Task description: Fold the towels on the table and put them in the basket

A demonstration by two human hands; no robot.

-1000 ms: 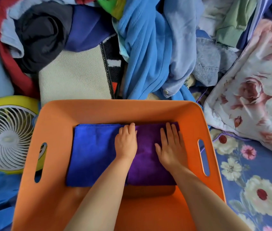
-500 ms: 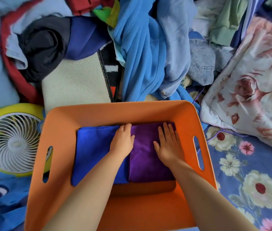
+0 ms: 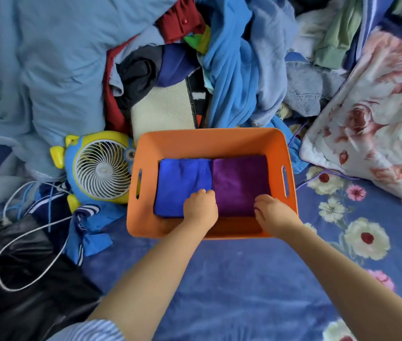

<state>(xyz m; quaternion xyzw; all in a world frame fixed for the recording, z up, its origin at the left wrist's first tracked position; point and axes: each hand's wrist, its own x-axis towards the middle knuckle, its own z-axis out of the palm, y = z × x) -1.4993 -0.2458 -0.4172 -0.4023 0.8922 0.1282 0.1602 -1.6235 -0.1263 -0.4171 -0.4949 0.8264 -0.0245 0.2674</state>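
Observation:
An orange basket (image 3: 209,136) with handle slots stands on the blue floral sheet. Inside it lie two folded towels side by side: a blue towel (image 3: 182,178) on the left and a purple towel (image 3: 240,180) on the right. My left hand (image 3: 200,205) rests at the towels' near edge, where blue meets purple, its fingers loosely curled. At the purple towel's near right corner is my right hand (image 3: 272,210), fingers bent downward. Neither hand visibly holds anything.
A yellow and blue toy-shaped fan (image 3: 101,168) sits against the basket's left wall. A heap of clothes (image 3: 232,70) rises behind the basket. A floral pillow (image 3: 379,119) lies to the right, and a black bag (image 3: 23,279) with a white cord (image 3: 30,235) at the lower left.
Both hands lay flat on the purple towel and have drawn back to its near edge with fingers curled. The view has pulled back and up, so the basket looks smaller.

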